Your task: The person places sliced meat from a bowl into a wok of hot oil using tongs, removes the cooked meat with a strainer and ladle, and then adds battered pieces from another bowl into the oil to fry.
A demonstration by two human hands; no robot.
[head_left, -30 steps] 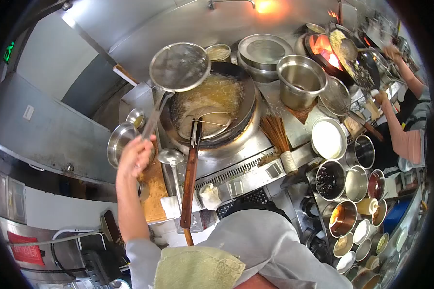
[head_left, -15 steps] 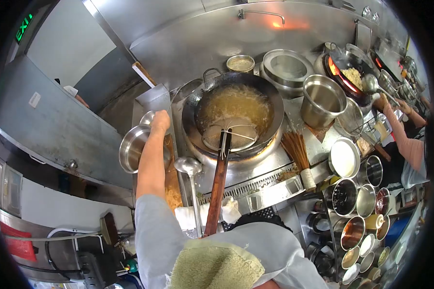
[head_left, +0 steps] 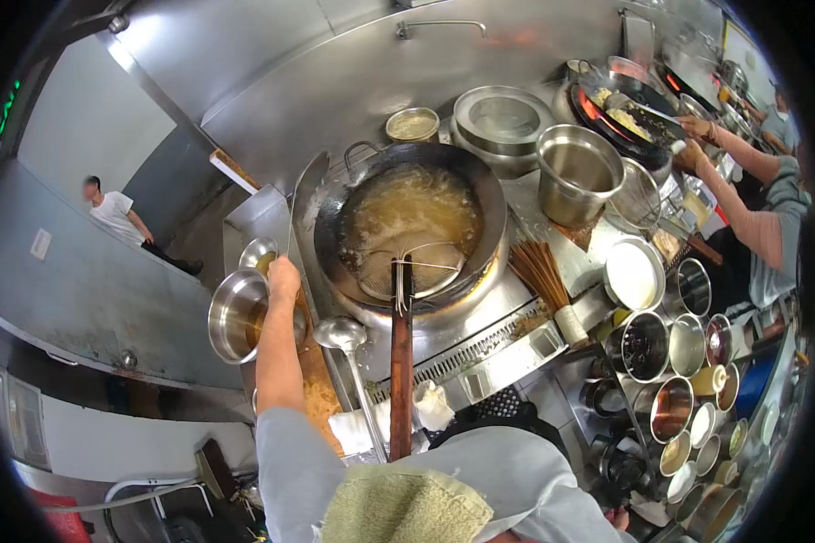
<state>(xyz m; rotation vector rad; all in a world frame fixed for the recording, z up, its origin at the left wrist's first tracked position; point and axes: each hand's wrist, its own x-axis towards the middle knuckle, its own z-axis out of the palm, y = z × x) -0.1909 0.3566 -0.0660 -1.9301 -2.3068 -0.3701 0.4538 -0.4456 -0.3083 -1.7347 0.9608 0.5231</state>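
My left hand [head_left: 283, 279] is closed around the thin handle of a long-handled metal utensil [head_left: 311, 174], its flat, rounded head raised left of the wok. Beside this hand are a steel pot [head_left: 229, 312] and a small steel bowl [head_left: 257, 251] holding some liquid. The dark wok [head_left: 491, 181] contains bubbling yellowish oil [head_left: 417, 204]. A wire strainer [head_left: 380, 269] rests in it, its wooden handle [head_left: 402, 380] reaching toward my body. At the lower right, a small patch of skin by my sleeve may be my right hand [head_left: 618, 519]; its fingers cannot be made out.
A ladle [head_left: 341, 335] lies left of the strainer handle. Right of the wok are a bamboo brush [head_left: 541, 276], a tall steel pot [head_left: 552, 190] and stacked pans [head_left: 469, 118]. Several seasoning containers [head_left: 645, 346] stand farther right. A co-worker [head_left: 770, 217] cooks at another wok; another person [head_left: 113, 213] is at far left.
The utensil's head, low beside the wok before, now stands upright above my left hand. The view has shifted, and the person at far left has come further into sight.
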